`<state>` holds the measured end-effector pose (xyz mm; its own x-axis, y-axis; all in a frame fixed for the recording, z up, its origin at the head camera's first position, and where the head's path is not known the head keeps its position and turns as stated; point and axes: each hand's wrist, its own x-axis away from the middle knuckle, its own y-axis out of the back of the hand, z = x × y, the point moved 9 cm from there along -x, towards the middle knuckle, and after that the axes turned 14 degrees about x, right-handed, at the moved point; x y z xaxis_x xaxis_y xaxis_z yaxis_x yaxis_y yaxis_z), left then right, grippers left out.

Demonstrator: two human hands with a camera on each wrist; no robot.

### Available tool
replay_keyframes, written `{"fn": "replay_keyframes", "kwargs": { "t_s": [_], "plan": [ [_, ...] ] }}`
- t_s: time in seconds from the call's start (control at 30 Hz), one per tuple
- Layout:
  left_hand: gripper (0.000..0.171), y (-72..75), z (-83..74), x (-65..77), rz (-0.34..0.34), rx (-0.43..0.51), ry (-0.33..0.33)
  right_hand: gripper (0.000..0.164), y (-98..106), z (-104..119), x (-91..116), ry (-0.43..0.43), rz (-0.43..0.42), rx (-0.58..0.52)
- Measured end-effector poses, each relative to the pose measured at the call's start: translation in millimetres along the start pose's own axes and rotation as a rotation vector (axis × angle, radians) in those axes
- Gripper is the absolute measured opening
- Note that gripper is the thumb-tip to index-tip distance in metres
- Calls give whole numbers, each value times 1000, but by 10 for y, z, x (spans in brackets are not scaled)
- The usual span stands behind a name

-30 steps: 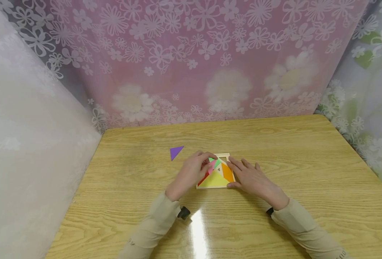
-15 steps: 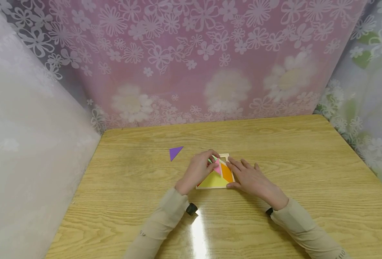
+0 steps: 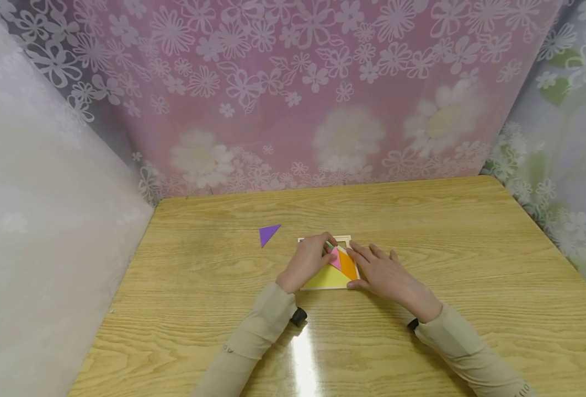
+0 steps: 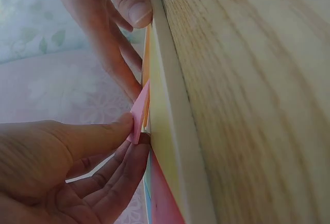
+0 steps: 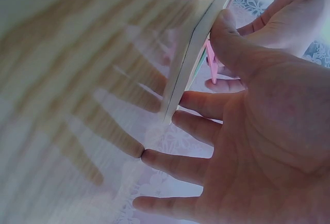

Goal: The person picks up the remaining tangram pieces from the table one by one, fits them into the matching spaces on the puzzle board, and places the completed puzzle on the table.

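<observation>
A square wooden tangram tray (image 3: 344,237) lies on the table under both hands. My left hand (image 3: 307,258) pinches a pink triangle (image 4: 138,113) between thumb and fingers; in the left wrist view the piece stands tilted close over the tray. Within the tray are a large yellow triangle (image 3: 326,279) at the near side and an orange parallelogram (image 3: 347,266) at the right. A red piece (image 4: 164,198) shows in the left wrist view; my left hand covers it from above. My right hand (image 3: 387,278) touches the tray's right edge, fingers fairly straight, thumb at the near corner.
A purple triangle (image 3: 268,235) lies loose on the wooden table (image 3: 198,298), left of the tray and a little behind it. Flower-patterned curtains (image 3: 283,99) hang behind the table and at its right. A pale sheet (image 3: 49,237) borders the left side.
My left hand has moved right across the tray with the pink triangle, bringing it beside the orange parallelogram. The right hand has stayed in place at the tray's edge.
</observation>
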<state>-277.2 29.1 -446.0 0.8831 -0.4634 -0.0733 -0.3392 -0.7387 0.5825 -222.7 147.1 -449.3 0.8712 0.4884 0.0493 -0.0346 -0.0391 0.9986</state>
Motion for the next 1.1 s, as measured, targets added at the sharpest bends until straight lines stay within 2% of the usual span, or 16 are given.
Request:
{"fn": "replay_keyframes", "kwargs": {
  "t_s": [0.37, 0.53, 0.83, 1.1],
  "plan": [
    [27, -46, -10, -24, 20, -130, 51, 76, 1, -7, -10, -11, 0, 6],
    [30, -57, -9, -19, 21, -136, 48, 77, 4, -9, -9, -12, -2, 6],
    [13, 107, -24, -27, -109, -94, -26, 76, 3, 0, -6, 1, 4, 9],
    [12, 272, 38, 14, -149, -69, -28, 77, 1, 0, 1, -4, 3, 13]
  ]
}}
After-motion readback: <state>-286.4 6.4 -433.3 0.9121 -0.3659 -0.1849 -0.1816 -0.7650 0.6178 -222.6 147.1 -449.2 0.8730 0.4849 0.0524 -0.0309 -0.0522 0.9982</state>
